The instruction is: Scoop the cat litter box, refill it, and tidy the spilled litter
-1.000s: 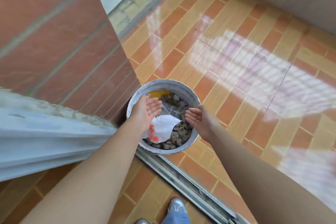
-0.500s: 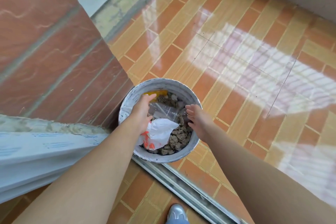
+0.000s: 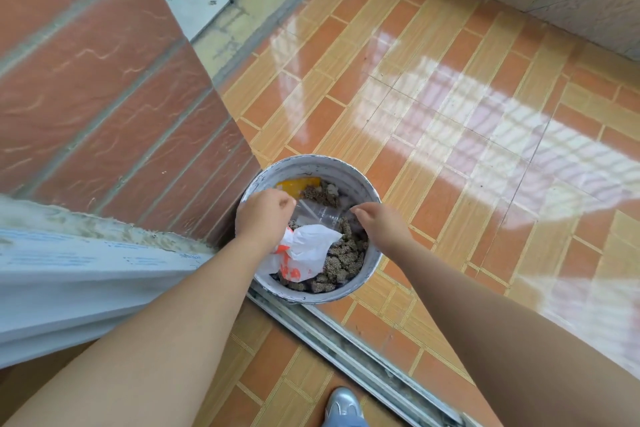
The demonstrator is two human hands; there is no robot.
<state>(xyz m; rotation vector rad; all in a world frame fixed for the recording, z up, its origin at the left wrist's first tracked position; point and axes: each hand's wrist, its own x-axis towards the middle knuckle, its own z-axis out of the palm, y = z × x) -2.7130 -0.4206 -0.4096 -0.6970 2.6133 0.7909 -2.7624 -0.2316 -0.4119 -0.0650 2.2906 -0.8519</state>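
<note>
Reaching into the grey bucket [image 3: 371, 263] on the tiled floor [image 3: 415, 107], I held my hands apart, left hand [image 3: 265, 218] and right hand [image 3: 379, 222] each pinching an edge of the clear plastic bag [image 3: 319, 214] lying on the clumped litter [image 3: 348, 253] beside a white bag [image 3: 306, 248].

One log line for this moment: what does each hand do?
left hand: pinches clear plastic bag | right hand: pinches same bag | round white bucket: holds grey litter clumps, white bag with orange print
</note>
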